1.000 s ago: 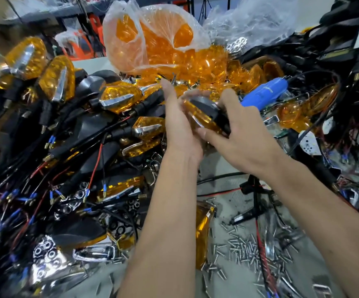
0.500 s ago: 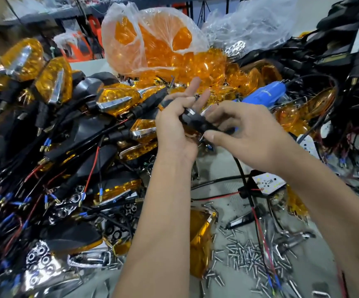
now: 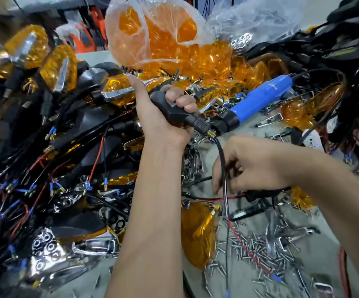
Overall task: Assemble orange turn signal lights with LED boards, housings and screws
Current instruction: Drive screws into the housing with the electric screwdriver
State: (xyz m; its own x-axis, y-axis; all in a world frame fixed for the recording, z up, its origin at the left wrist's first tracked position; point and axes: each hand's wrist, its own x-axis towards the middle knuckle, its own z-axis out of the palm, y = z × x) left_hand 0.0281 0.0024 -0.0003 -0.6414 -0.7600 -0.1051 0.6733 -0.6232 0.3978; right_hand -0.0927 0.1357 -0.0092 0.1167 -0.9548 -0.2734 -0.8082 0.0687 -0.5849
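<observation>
Both hands work: left hand (image 3: pixel 163 117) grips a black housing (image 3: pixel 175 109); blurred right hand (image 3: pixel 245 166) fingers' hold cannot be told.

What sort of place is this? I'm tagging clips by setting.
Probably a small assembly workbench: heaps of wired black housings, a bag of orange lenses, loose screws and a blue electric screwdriver.

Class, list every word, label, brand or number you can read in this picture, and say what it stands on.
Nothing here can be read.
Blue electric screwdriver: a faint mark on its barrel, too blurred to read.
Black plastic turn signal housing in the left hand: no lettering shows.
</observation>
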